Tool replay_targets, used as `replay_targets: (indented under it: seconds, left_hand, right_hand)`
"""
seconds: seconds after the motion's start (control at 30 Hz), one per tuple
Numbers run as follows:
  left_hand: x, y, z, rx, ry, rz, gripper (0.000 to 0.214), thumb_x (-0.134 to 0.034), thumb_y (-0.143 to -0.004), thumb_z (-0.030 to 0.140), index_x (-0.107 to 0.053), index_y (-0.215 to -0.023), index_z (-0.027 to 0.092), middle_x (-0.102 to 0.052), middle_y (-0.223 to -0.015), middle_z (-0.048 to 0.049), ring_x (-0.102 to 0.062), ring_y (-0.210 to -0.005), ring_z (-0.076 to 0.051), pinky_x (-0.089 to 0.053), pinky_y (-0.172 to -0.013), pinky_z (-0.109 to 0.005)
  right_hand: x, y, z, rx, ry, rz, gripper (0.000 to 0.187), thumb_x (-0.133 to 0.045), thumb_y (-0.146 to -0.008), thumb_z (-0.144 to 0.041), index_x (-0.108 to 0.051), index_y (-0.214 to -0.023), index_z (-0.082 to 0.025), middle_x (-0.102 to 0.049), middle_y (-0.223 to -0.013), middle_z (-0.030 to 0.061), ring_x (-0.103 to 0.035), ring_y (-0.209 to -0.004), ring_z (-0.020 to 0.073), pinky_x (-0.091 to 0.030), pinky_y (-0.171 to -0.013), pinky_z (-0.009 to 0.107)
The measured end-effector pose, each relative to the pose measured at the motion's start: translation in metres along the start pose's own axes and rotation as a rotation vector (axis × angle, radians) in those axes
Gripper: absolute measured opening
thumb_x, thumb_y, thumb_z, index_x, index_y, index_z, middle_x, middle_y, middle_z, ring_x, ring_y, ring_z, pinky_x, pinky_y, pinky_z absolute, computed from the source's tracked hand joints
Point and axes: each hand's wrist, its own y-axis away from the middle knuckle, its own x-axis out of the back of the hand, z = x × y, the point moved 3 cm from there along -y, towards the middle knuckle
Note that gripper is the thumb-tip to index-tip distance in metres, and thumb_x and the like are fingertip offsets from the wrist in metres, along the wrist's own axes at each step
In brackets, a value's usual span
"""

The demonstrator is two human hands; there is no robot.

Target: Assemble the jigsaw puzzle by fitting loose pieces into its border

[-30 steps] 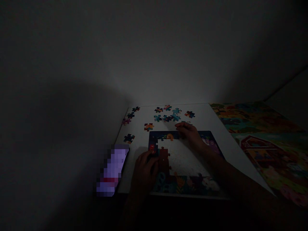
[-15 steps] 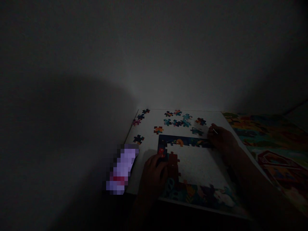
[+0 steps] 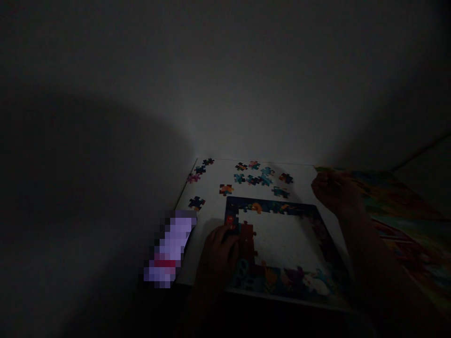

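My left hand [image 3: 219,251] rests at the left border of a partly assembled jigsaw puzzle [image 3: 275,205], fingers bent and slightly apart, fingertips touching the dark edge. The puzzle has a dark blue top border, reddish-brown pieces [image 3: 247,239] inside on the left, and plants and a pale animal shape along the bottom. Its middle shows bare white. Over the table's right edge, my right hand [image 3: 333,188] is raised with its fingers curled together. Darkness hides whether anything is in them. Nearest to it lies a dark loose puzzle piece [image 3: 286,178].
Several loose pieces lie behind the puzzle, among them an orange one [image 3: 226,189] and a teal one [image 3: 280,191]. A dark blue piece [image 3: 196,203] is farther left. A pixelated purple object [image 3: 172,249] stands at the left edge. A colourful printed sheet [image 3: 398,234] extends at right; a wall rises behind.
My right hand has moved up and right, away from the puzzle's top right corner, which now shows. My left hand stays at the left border. The view has shifted slightly.
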Motion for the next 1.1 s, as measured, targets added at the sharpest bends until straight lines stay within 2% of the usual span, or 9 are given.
replay_targets:
  seconds: [0.3, 0.4, 0.5, 0.6, 0.77, 0.87, 0.97, 1.1]
  left_hand:
    - [0.001, -0.002, 0.0, -0.034, -0.001, 0.008, 0.022, -0.048, -0.093, 0.016, -0.067, -0.103, 0.022, -0.062, -0.123, -0.0085, -0.057, -0.116, -0.024, -0.052, -0.097, -0.046]
    - [0.0, -0.001, -0.001, -0.025, 0.007, 0.017, 0.022, -0.048, -0.093, 0.016, -0.067, -0.103, 0.022, -0.061, -0.125, -0.0089, -0.056, -0.117, -0.025, -0.052, -0.097, -0.047]
    - [-0.001, 0.0, -0.002, -0.006, 0.008, 0.004, 0.023, -0.05, -0.092, 0.016, -0.067, -0.104, 0.023, -0.061, -0.126, -0.0089, -0.056, -0.118, -0.026, -0.052, -0.096, -0.048]
    - [-0.002, 0.0, -0.003, 0.017, 0.001, -0.001, 0.024, -0.05, -0.091, 0.016, -0.068, -0.106, 0.024, -0.061, -0.126, -0.0089, -0.057, -0.116, -0.026, -0.053, -0.096, -0.048]
    - [-0.001, 0.001, -0.001, 0.034, 0.002, 0.002, 0.026, -0.051, -0.091, 0.016, -0.068, -0.108, 0.024, -0.061, -0.126, -0.0089, -0.057, -0.116, -0.025, -0.053, -0.096, -0.046]
    - [-0.001, 0.001, -0.002, 0.043, -0.005, -0.027, 0.026, -0.052, -0.09, 0.016, -0.068, -0.109, 0.025, -0.059, -0.129, -0.0081, -0.055, -0.118, -0.025, -0.052, -0.097, -0.046]
    - [-0.003, 0.002, -0.005, 0.053, -0.05, -0.036, 0.027, -0.051, -0.09, 0.016, -0.067, -0.11, 0.026, -0.057, -0.131, -0.008, -0.053, -0.121, -0.026, -0.049, -0.101, -0.051]
    - [-0.006, 0.004, -0.011, 0.047, -0.146, -0.012, 0.039, -0.048, -0.091, 0.014, -0.06, -0.126, 0.026, -0.054, -0.138, -0.0081, -0.047, -0.129, -0.027, -0.043, -0.107, -0.056]
  right_hand:
    - [-0.03, -0.024, 0.036, -0.141, 0.082, -0.033, 0.014, -0.053, -0.074, -0.006, -0.054, -0.074, -0.02, -0.051, -0.062, -0.0036, -0.048, -0.051, 0.0065, -0.04, -0.045, 0.014]
    - [-0.039, -0.033, 0.052, -0.14, 0.254, -0.104, 0.01, -0.056, -0.074, -0.01, -0.055, -0.073, -0.02, -0.053, -0.062, -0.0033, -0.051, -0.054, 0.0077, -0.042, -0.048, 0.016]
    - [-0.044, -0.04, 0.069, -0.088, 0.56, -0.106, 0.005, -0.058, -0.075, -0.017, -0.061, -0.077, -0.02, -0.061, -0.069, -0.0013, -0.057, -0.062, 0.0104, -0.046, -0.056, 0.02]
    - [-0.045, -0.049, 0.083, 0.021, 0.812, -0.078, 0.009, -0.064, -0.071, -0.018, -0.068, -0.079, -0.019, -0.069, -0.082, 0.0014, -0.063, -0.076, 0.0147, -0.049, -0.07, 0.025]
    - [-0.037, -0.067, 0.099, 0.267, 1.338, -0.22, 0.013, -0.064, -0.073, -0.021, -0.071, -0.084, -0.02, -0.075, -0.092, 0.0062, -0.067, -0.087, 0.0234, -0.051, -0.086, 0.039]
    - [-0.029, -0.077, 0.103, 0.348, 1.5, -0.296, 0.019, -0.062, -0.076, -0.023, -0.073, -0.091, -0.02, -0.075, -0.098, 0.0091, -0.069, -0.089, 0.0261, -0.053, -0.085, 0.04]
    - [-0.026, -0.081, 0.1, 0.393, 1.592, -0.337, 0.023, -0.06, -0.079, -0.027, -0.073, -0.096, -0.018, -0.075, -0.1, 0.0108, -0.07, -0.091, 0.0274, -0.055, -0.083, 0.04]
    - [-0.026, -0.08, 0.095, 0.46, 1.661, -0.406, 0.024, -0.058, -0.081, -0.029, -0.074, -0.096, -0.019, -0.074, -0.102, 0.0117, -0.069, -0.096, 0.0289, -0.054, -0.087, 0.041]
